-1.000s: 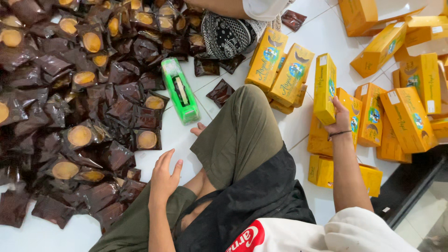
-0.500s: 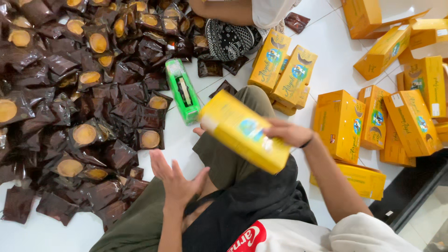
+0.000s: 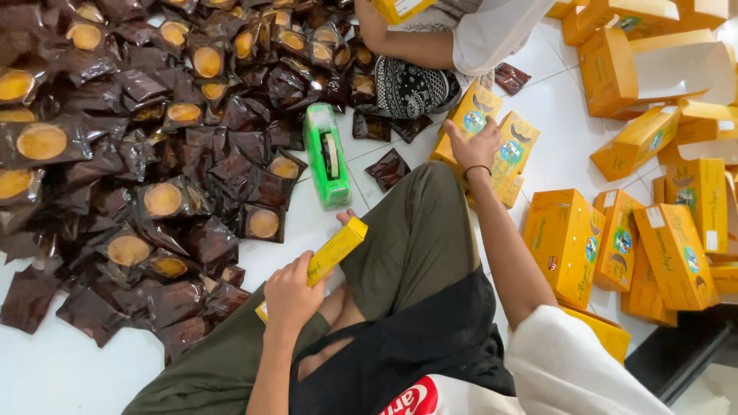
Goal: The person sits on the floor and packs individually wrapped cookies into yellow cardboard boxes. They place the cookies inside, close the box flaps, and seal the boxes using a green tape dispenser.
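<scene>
The floor (image 3: 69,369) is white tile, and the biggest mass on it is the heap of dark brown pouches (image 3: 154,154) that fills the left and upper left of the frame; many of them show a round golden cake through a clear window. On the right side lie the yellow cartons (image 3: 676,230), some flat, some leaning on each other, and one large carton stands open at the upper right. Just above the person's knee, at the middle of the frame, is a small stack of yellow boxes (image 3: 511,154), and the right hand (image 3: 473,146) rests on top of it with the arm stretched forward and the fingers spread flat; I cannot tell if this grip closes on a box or only presses on it. A green tape dispenser (image 3: 327,157) lies on the floor between the heap and the knee. The smallest thing in hand is the slim yellow box (image 3: 327,257) at the lower middle, tilted up to the right: the left hand (image 3: 292,296) has its grip closed around the lower half, the wrist bent inward over the lap. I judge this box to be thin cardboard, light and rather stiff on the edges but easy to dent on the wide faces, and a little smooth. It is better to hold it by the long narrow sides near the middle.
</scene>
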